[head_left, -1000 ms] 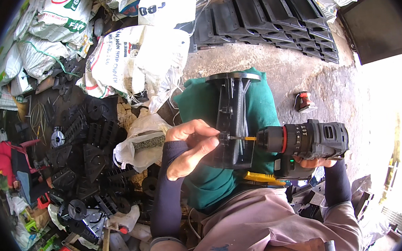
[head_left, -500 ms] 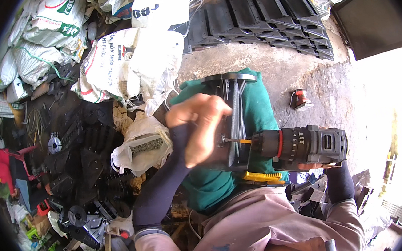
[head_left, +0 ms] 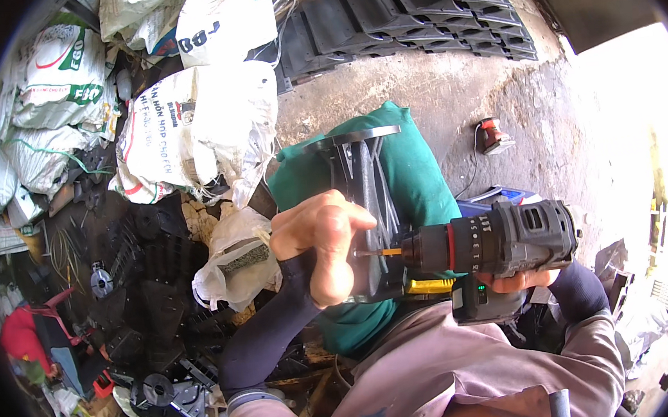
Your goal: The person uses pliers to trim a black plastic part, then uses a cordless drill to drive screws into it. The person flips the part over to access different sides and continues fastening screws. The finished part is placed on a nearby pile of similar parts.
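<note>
My right hand grips a black cordless drill held level, its orange-tipped bit pointing left. My left hand is closed around the near end of a black plastic frame part that stands on a green cushion, right where the bit meets it. The fingers cover the spot where the bit touches, so the screw is hidden. Dark sleeves cover both forearms.
White printed sacks are piled at the upper left. Stacked black plastic parts line the far wall. A white bag of screws lies left of my hand, a heap of black parts beyond it. A small red spool sits on the concrete floor.
My left hand moved from pinching near the bit to wrapping around the black part. The drill stayed level and shifted a little left toward the part.
</note>
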`<move>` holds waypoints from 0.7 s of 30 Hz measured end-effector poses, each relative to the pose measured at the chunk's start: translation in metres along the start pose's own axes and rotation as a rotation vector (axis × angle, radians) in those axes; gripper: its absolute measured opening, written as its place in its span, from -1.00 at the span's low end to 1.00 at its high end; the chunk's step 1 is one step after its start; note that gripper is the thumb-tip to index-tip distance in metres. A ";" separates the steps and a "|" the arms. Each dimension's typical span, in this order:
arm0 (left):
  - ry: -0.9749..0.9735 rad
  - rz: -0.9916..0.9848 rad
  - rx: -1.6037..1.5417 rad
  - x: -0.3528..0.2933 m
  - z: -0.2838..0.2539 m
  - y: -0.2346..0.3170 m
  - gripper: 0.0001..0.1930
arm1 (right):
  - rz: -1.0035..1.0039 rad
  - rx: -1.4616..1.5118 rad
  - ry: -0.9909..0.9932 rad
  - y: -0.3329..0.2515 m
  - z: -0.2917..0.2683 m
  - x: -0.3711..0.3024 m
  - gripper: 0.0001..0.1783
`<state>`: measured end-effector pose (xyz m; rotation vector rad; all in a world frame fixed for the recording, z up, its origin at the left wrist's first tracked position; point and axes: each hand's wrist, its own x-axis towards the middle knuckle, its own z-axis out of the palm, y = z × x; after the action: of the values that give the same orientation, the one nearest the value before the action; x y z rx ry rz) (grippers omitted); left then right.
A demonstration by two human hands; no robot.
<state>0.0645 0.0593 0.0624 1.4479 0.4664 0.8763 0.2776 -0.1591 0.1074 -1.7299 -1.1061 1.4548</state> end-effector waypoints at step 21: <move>0.568 -0.606 -0.431 -0.054 -0.055 -0.066 -0.68 | -0.279 -0.381 0.151 0.062 -0.049 -0.012 -0.57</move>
<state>0.0051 0.0611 -0.0193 0.5858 1.0081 0.8111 0.3375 -0.1957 0.0696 -1.8100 -1.5443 0.9723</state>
